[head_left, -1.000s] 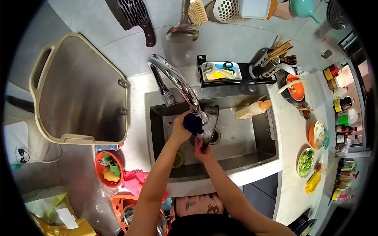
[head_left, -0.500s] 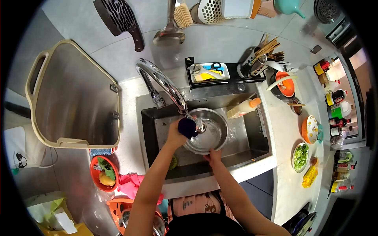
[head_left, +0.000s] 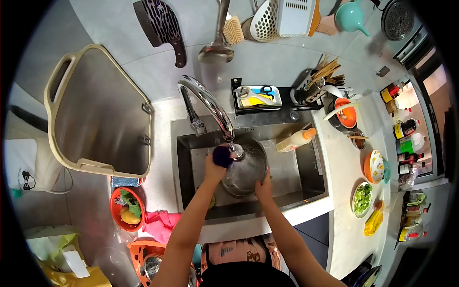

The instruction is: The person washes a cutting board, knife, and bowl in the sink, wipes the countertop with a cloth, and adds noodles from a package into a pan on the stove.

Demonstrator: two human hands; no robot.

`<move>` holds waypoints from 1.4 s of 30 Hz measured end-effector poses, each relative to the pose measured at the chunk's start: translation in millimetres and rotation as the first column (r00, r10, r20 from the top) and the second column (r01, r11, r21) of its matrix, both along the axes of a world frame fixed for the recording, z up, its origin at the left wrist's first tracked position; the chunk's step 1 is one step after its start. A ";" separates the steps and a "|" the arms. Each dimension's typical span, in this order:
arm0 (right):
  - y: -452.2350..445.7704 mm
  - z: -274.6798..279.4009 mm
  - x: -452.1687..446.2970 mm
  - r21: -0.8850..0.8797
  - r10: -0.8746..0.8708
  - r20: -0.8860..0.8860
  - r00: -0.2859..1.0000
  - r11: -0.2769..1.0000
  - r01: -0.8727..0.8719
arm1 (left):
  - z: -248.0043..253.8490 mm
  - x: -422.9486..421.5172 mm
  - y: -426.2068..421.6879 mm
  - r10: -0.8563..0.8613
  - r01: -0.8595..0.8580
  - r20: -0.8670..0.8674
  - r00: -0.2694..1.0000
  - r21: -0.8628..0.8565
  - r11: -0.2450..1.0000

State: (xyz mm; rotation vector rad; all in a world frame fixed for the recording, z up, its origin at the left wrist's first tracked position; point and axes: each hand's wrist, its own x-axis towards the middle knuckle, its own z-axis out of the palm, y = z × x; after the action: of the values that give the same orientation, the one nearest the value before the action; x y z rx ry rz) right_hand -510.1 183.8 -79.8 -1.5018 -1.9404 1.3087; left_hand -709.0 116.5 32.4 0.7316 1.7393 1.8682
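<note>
A round stainless steel basin is held tilted inside the sink, under the chrome faucet. Water seems to run from the faucet's spout into the basin. My left hand is closed around a dark purple, fuzzy-looking scrubber at the basin's left side, close to the spout. At the basin's lower right edge, my right hand grips the rim. Part of a green round thing shows in the sink beside my left forearm.
An orange-capped bottle lies in the sink's back right. A large cutting board leans at left. Left of the sink are a red bowl of vegetables and a pink cloth. Chopped greens fill a bowl on the right counter.
The basin has tipped from facing up to a steeper tilt, and my right hand has turned and shifted with it. My left hand keeps the scrubber near the spout. The whole view has shifted slightly.
</note>
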 end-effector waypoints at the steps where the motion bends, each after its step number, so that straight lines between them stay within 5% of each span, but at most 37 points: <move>1: -0.3 11.4 4.0 0.199 0.040 0.071 0.997 0.979 -0.054 | -5.9 -5.5 -3.0 0.052 -0.054 0.043 0.998 0.042 0.998; 2: 1.8 22.7 6.2 0.388 0.065 0.145 0.987 0.914 -0.118 | -29.2 -17.6 -3.2 0.131 -0.138 0.064 0.989 0.114 0.984; 5: 5.5 47.4 16.1 0.544 0.119 0.293 0.949 0.795 -0.268 | -59.0 -50.5 10.2 0.264 -0.255 0.000 0.965 0.262 0.931; 6: 9.1 54.3 20.0 0.544 0.112 0.347 0.931 0.785 -0.297 | -36.7 -60.2 12.6 0.370 -0.379 -0.611 0.700 0.122 0.917; 9: 22.2 75.9 23.9 0.538 0.065 0.485 0.872 0.764 -0.356 | -18.0 -76.4 25.5 0.132 -0.354 -0.621 0.772 -0.248 0.902; 12: 30.0 87.0 26.7 0.538 0.015 0.606 0.795 0.728 -0.424 | -15.0 -85.6 45.5 0.122 -0.454 -0.634 0.763 -0.393 0.800; 15: 38.1 92.0 46.2 0.557 0.243 0.623 0.743 0.529 -0.640 | -12.4 -88.9 54.4 0.207 -0.487 -0.576 0.791 -0.387 0.783; 17: 42.3 95.7 52.7 0.591 0.113 0.614 0.781 0.591 -0.549 | -3.3 -79.7 47.2 0.296 -0.507 -0.556 0.777 -0.274 0.817; 18: 44.3 97.2 53.9 0.609 0.049 0.603 0.796 0.616 -0.499 | -11.5 -77.1 39.5 0.419 -0.549 -0.620 0.663 -0.022 0.836; 21: 45.2 102.7 67.8 0.589 0.057 0.623 0.780 0.622 -0.516 | -24.0 -36.7 -0.2 0.530 -0.623 -0.562 0.635 0.034 0.782; 23: 57.7 100.5 84.6 0.595 0.137 0.592 0.794 0.590 -0.546 | -36.4 -1.9 -26.2 0.482 -0.623 -0.526 0.701 -0.121 0.773; 24: 59.4 111.4 86.2 0.526 0.144 0.540 0.829 0.711 -0.466 | -41.7 17.5 -36.6 0.479 -0.626 -0.481 0.734 -0.205 0.752; 25: 62.9 112.6 89.2 0.712 0.124 0.358 0.925 0.605 -0.357 | -41.8 36.4 -46.2 0.488 -0.629 -0.431 0.759 -0.293 0.720; 27: 93.6 55.2 114.3 0.756 0.010 0.042 0.999 0.654 -0.039 | -42.2 74.0 -62.6 0.522 -0.645 -0.415 0.745 -0.253 0.721; 28: 98.4 54.2 123.9 0.026 -0.196 -0.251 0.948 0.978 0.209 | -33.3 93.8 -69.2 0.535 -0.653 -0.393 0.748 -0.290 0.700; 30: 73.5 94.1 128.7 -0.355 -0.263 -0.355 0.897 0.926 0.131 | -13.6 127.5 -82.9 0.570 -0.668 -0.358 0.739 -0.281 0.689; 32: 63.2 70.7 150.9 -0.641 -0.392 -0.230 0.891 0.750 0.164 | -11.2 152.6 -94.9 0.673 -0.730 -0.297 0.677 -0.157 0.665; 35: 14.8 68.4 158.3 -0.747 -0.419 -0.339 0.842 0.664 0.029 | -4.5 186.9 -126.8 0.816 -0.837 -0.187 0.548 -0.111 0.536; 39: -74.9 98.5 138.8 -0.579 -0.196 -0.515 0.834 0.798 -0.169 | 0.0 224.6 -199.5 0.926 -0.941 -0.183 0.331 0.010 0.338; 42: -128.4 100.5 118.2 -0.503 0.070 -0.574 0.816 0.757 -0.418 | 40.3 252.7 -263.5 0.963 -0.982 -0.205 0.175 0.041 0.187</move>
State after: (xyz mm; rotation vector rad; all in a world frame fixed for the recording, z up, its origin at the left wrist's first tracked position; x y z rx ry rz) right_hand -391.8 55.3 20.6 -0.9255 -1.4398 2.3588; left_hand -456.3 -147.1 72.7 -0.5822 2.7907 2.4228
